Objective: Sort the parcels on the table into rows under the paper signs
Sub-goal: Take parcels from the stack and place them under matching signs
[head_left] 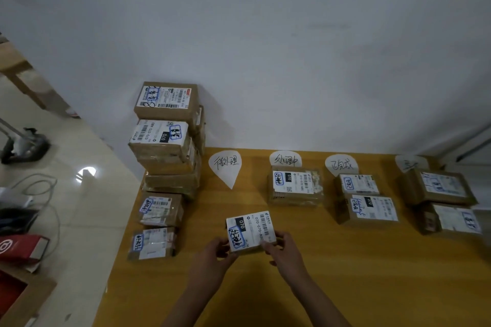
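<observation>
**Parcel held in both hands over the table's near middle**

The left hand (212, 257) and right hand (285, 252) each pinch a near corner of one small parcel (251, 231), fingers curled on it. It sits label up and slightly tilted over the near middle of the table (292, 287).

Four paper signs lie along the table's far edge.
- First sign (225, 167), counted from the table's left.
- Second sign (285, 159): one boxed parcel (295, 184) below it.
- Third sign (341, 164): a row of two (372, 208).
- Fourth sign (410, 163): another row of two (438, 186).

A tall stack of parcels (167, 138) stands at the table's far-left corner. Two single parcels (159, 210) lie along the left edge.
</observation>
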